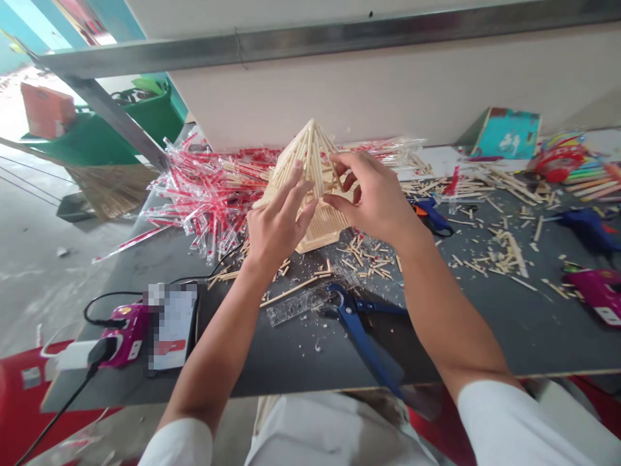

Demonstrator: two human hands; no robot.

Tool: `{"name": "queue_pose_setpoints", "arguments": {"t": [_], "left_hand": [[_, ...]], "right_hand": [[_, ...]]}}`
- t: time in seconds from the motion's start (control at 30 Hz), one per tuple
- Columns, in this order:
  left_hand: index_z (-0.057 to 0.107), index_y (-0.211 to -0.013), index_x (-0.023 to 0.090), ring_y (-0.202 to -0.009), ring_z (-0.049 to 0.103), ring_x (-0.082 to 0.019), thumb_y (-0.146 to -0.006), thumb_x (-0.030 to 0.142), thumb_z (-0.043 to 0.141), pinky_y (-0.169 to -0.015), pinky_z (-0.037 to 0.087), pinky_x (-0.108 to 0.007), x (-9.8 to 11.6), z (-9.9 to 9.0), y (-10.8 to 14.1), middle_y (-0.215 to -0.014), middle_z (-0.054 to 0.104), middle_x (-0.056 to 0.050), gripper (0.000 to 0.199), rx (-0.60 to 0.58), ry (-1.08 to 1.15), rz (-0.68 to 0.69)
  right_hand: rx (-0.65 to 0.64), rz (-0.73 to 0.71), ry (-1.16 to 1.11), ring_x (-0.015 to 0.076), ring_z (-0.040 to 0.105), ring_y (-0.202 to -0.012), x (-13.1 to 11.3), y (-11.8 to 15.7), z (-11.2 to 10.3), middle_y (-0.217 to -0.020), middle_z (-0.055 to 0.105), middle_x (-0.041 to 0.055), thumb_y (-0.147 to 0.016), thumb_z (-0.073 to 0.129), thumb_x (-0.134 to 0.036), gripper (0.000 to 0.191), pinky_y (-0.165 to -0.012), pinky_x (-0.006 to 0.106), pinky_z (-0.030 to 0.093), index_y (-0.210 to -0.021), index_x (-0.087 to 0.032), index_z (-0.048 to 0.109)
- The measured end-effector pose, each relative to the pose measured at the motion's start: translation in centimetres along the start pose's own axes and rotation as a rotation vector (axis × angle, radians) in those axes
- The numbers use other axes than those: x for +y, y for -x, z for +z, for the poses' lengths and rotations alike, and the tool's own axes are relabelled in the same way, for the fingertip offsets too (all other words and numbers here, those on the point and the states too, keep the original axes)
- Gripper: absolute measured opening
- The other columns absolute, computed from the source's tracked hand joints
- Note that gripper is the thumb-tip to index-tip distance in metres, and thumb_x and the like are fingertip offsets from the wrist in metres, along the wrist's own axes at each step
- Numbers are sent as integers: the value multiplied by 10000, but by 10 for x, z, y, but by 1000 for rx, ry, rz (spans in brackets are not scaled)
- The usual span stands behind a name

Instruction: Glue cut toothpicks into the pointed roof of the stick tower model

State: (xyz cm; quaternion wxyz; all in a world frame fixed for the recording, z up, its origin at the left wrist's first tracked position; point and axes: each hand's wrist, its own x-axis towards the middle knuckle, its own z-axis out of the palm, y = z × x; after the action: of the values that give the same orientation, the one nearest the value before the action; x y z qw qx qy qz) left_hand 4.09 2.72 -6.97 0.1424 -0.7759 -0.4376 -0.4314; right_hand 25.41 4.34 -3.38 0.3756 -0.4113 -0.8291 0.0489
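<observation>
**Both Hands at a Peaked Model of Pale Sticks**

Your left hand point(279, 217) has its fingers spread apart and laid against the left and front of the stick model point(314, 162). Your right hand point(378, 197) curves in a C on the model's right side, thumb and forefinger tips apart, with a slim stick of the model between them; you cannot tell from here whether they grip it.

The model stands on the far half of the dark table point(485, 330), left of its middle. Its thin, round, pale wooden sticks lean together to a point, like a steep roof, above a flat, ribbed base with an angled front edge.

Close around it lie cut stick pieces point(373, 259), short and dry-looking. To the left is a tangled heap of clear, glossy wrappers point(208, 200) with red marks. Nearer you, a transparent ruler point(295, 307) lies partly under a blue cutter point(356, 323) whose handles spread toward your edge of the table. A blue and orange glue gun point(434, 218) lies just right of your right wrist.

Farther out, a phone point(174, 327) lies near left beside a purple power block point(127, 330), and a turquoise board point(507, 134) leans at the far right by the smooth, pale wall point(363, 90).
</observation>
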Motion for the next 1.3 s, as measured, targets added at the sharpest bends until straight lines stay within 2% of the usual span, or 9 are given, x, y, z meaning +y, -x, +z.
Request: {"name": "queue_pose_setpoints", "arguments": {"t": [0.1, 0.27, 0.4, 0.53, 0.67, 0.83, 0.9, 1.1, 1.3], "left_hand": [[630, -1334, 318, -715, 741, -153, -1032, 345, 589, -524, 467, -326, -1, 0, 0, -1527, 597, -102, 306, -15, 14, -10], [623, -1354, 339, -766, 755, -171, -1033, 341, 582, -537, 469, -331, -3, 0, 1, -1544, 582, -90, 324, -26, 4, -9], [623, -1365, 348, -766, 753, -172, -1025, 336, 592, -525, 460, -319, -3, 0, 1, -1543, 587, -66, 342, -19, -1, 0], [627, -1369, 343, -724, 742, -168, -1021, 331, 592, -530, 470, -326, -2, 0, 1, -1539, 590, -76, 351, -21, -9, 8], [616, -1384, 376, -652, 720, -147, -1024, 359, 596, -545, 477, -331, -2, -1, 1, -1534, 595, -86, 361, -37, 0, -22], [632, -1373, 352, -731, 751, -175, -1009, 366, 624, -519, 475, -309, -2, -3, 0, -1517, 611, -93, 364, -27, 9, 9], [642, -1358, 333, -749, 758, -181, -1010, 359, 620, -517, 482, -307, -3, -3, 0, -1516, 610, -98, 350, -17, 8, 16], [628, -1368, 333, -848, 777, -201, -1023, 354, 585, -549, 519, -301, -3, -2, 1, -1557, 571, -88, 349, -43, 32, -8], [648, -1346, 339, -746, 756, -169, -1030, 367, 575, -537, 501, -306, -2, -3, 0, -1545, 583, -97, 326, -50, 31, -23]], "right_hand": [[3, 5, -11, 270, 661, -947, -1, 0, -2, -1245, 630, 100, -953, 666, -369, 531, -894, 509, 605, -1448, -290, 491], [7, -30, 35, 331, 624, -1195, -7, -1, -1, -1369, 551, 112, -1012, 564, -488, 584, -941, 517, 603, -1563, -370, 409], [-34, -82, 140, 372, 555, -1321, -12, -2, 1, -1477, 465, 111, -1032, 503, -539, 556, -995, 558, 576, -1568, -410, 434], [-17, -69, 192, 371, 569, -1298, -14, -1, 0, -1473, 480, 113, -1025, 513, -553, 550, -1009, 557, 572, -1546, -381, 490], [-2, -57, 206, 327, 617, -1214, -15, 0, -2, -1419, 539, 128, -1043, 510, -484, 487, -986, 518, 583, -1499, -324, 567], [30, -73, 157, 267, 654, -1105, -16, 1, -7, -1340, 599, 114, -1058, 494, -428, 375, -995, 491, 584, -1343, -276, 683], [45, -85, 120, 278, 646, -1149, -16, 0, -7, -1322, 606, 105, -1054, 500, -442, 358, -1013, 500, 578, -1324, -290, 679], [8, -81, 154, 361, 546, -1328, -16, -1, 1, -1463, 505, 117, -1034, 531, -473, 511, -1087, 588, 525, -1533, -374, 488], [25, -75, 150, 426, 466, -1376, -16, -1, 4, -1462, 502, 108, -1033, 522, -471, 464, -1111, 680, 473, -1478, -351, 565]]}}
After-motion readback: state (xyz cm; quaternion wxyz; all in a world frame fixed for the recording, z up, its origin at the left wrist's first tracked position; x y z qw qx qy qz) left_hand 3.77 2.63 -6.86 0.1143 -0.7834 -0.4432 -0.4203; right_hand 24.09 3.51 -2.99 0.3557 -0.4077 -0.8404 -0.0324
